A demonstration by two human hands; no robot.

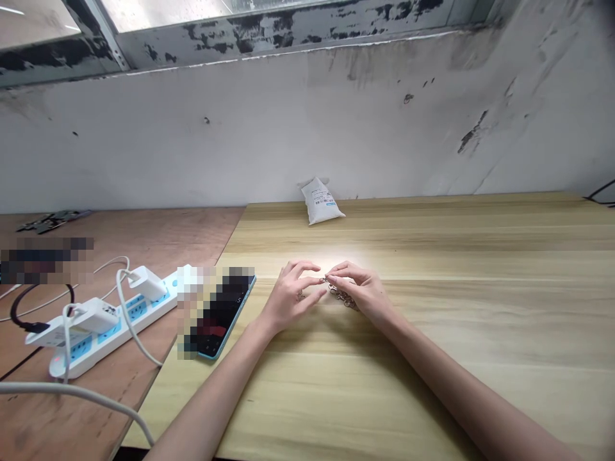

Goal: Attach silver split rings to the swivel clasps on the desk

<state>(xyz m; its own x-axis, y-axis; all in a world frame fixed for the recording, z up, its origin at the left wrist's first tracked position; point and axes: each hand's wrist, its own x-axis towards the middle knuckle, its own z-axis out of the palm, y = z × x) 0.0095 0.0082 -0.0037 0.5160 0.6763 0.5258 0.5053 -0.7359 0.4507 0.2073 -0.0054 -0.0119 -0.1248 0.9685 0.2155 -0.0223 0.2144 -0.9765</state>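
Head view has my right hand (362, 289) pinching a small metal piece (324, 279) between thumb and forefinger, right at the tips. Just below that pinch sits a cluster of metal links (342, 296), partly hidden by my right palm, well inside the edges of the tabletop (480, 275). My left hand (289, 297) faces it, fingers parted, forefinger tip beside the piece; I cannot tell whether it grips anything. A phone (223, 314) lies by the tabletop's left edge.

Silvery metal ring-like pieces (342, 297): bunched, partly hidden beneath the right hand (366, 291). One small piece (324, 279) pinched at its front, shape unclear.
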